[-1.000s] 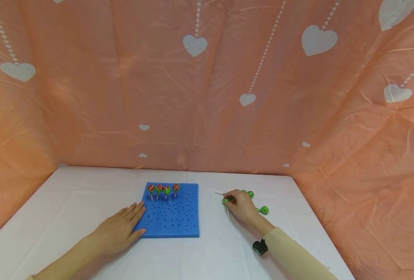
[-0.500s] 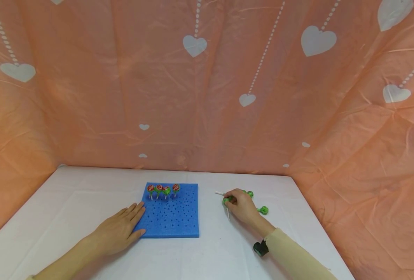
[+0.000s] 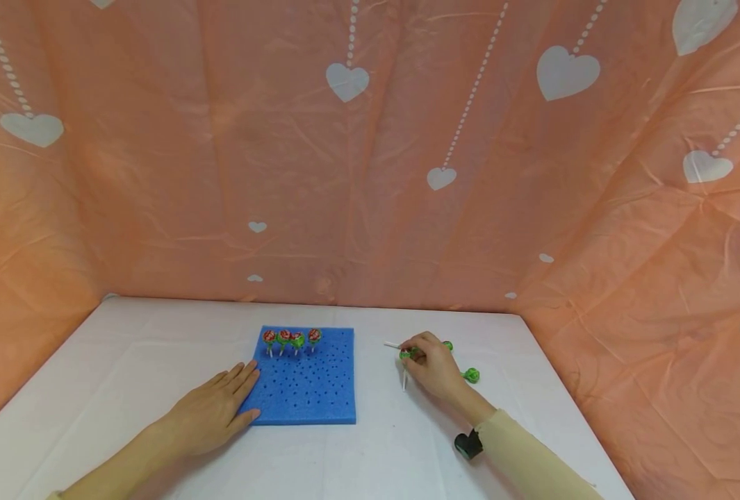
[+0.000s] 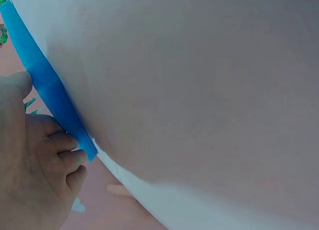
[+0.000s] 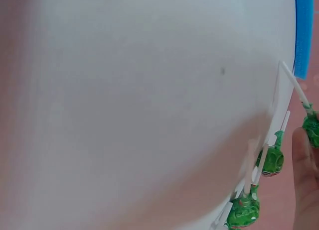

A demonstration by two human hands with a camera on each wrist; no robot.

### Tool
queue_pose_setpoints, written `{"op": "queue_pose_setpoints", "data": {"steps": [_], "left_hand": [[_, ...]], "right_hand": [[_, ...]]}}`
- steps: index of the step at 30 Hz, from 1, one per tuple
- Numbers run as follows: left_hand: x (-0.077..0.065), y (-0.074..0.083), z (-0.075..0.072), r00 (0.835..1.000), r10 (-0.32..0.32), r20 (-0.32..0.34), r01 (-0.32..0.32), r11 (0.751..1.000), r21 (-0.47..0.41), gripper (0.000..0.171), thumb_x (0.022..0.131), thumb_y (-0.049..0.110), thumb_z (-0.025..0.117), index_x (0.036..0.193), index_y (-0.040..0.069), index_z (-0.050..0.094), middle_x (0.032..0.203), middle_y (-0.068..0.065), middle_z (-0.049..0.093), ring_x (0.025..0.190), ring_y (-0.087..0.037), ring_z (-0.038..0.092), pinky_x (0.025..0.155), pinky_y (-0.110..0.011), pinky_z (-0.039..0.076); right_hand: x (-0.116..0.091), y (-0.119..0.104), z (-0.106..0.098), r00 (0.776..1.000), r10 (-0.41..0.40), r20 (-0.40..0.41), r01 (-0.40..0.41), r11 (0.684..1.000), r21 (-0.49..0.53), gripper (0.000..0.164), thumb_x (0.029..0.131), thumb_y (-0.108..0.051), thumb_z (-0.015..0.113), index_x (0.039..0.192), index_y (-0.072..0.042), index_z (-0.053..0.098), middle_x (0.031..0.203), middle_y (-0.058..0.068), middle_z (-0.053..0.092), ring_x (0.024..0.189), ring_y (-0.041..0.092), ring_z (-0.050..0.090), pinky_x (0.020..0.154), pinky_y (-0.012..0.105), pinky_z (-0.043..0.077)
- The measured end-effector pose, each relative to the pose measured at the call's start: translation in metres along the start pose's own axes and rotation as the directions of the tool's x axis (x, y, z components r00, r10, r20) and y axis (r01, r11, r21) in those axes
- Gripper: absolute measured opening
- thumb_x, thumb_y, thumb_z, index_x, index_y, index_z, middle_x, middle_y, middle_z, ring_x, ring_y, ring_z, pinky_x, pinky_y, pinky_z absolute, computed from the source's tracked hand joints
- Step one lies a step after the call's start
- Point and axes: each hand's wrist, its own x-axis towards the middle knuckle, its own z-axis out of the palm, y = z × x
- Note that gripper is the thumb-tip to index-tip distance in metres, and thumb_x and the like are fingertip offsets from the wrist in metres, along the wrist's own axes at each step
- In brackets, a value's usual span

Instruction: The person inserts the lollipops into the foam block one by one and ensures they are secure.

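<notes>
My left hand point(image 3: 216, 404) rests with straight fingers on the left edge of a blue foam board point(image 3: 319, 410) full of small holes. In the left wrist view its fingers lie along the board's side point(image 4: 50, 85). Several red-and-green lollipops point(image 3: 285, 337) stand upright in the board's back rows. To the right of the board, my right hand point(image 3: 435, 368) pinches a green-wrapped lollipop point(image 5: 312, 130) by its head, the white stick point(image 3: 404, 380) pointing down toward the table. Other lollipops lie around that hand, partly hidden by it: one green head point(image 3: 447, 345) behind, another point(image 3: 472, 375) to the right.
A loose white stick end point(image 3: 392, 344) pokes out left of the right fingers. The white tabletop point(image 3: 370, 472) runs back to an orange curtain point(image 3: 282, 173) with white hearts. A dark wrist camera point(image 3: 467, 444) hangs beside the right sleeve.
The right hand has risen very slightly with the pinched lollipop, whose stick has swung left and stands nearer upright. The left hand and the board stay where they were.
</notes>
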Motion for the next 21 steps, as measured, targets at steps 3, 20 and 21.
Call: {"op": "queue_pose_setpoints", "data": {"steps": [3, 20, 21], "left_hand": [[0.000, 0.000, 0.000, 1.000, -0.002, 0.003, 0.002, 1.000, -0.004, 0.068, 0.107, 0.043, 0.056, 0.146, -0.012, 0.050, 0.157, -0.031, 0.043, 0.144, -0.050, 0.042, 0.116, -0.062, 0.039], [0.000, 0.001, -0.001, 1.000, -0.012, 0.024, 0.013, 1.000, -0.025, 0.068, 0.107, 0.043, 0.055, 0.147, -0.013, 0.049, 0.157, -0.032, 0.042, 0.145, -0.051, 0.040, 0.116, -0.063, 0.038], [0.000, 0.001, -0.001, 1.000, -0.011, 0.023, 0.012, 1.000, -0.024, 0.068, 0.107, 0.042, 0.055, 0.147, -0.013, 0.049, 0.157, -0.032, 0.042, 0.145, -0.051, 0.040, 0.116, -0.063, 0.038]], "right_hand": [[0.000, -0.002, 0.000, 1.000, -0.011, -0.006, 0.012, 1.000, 0.020, 0.020, 0.089, 0.001, 0.079, 0.109, -0.004, 0.076, 0.110, 0.004, 0.064, 0.086, 0.011, 0.064, 0.074, 0.022, 0.058], [0.006, -0.016, 0.010, 0.975, -0.189, -0.117, 0.208, 0.961, 0.180, 0.027, 0.085, 0.014, 0.077, 0.109, 0.003, 0.072, 0.107, 0.012, 0.065, 0.088, 0.029, 0.073, 0.077, 0.024, 0.062], [0.007, -0.017, 0.010, 0.975, -0.187, -0.119, 0.207, 0.960, 0.187, 0.027, 0.085, 0.013, 0.077, 0.109, 0.002, 0.072, 0.108, 0.011, 0.065, 0.088, 0.029, 0.073, 0.078, 0.024, 0.062]]}}
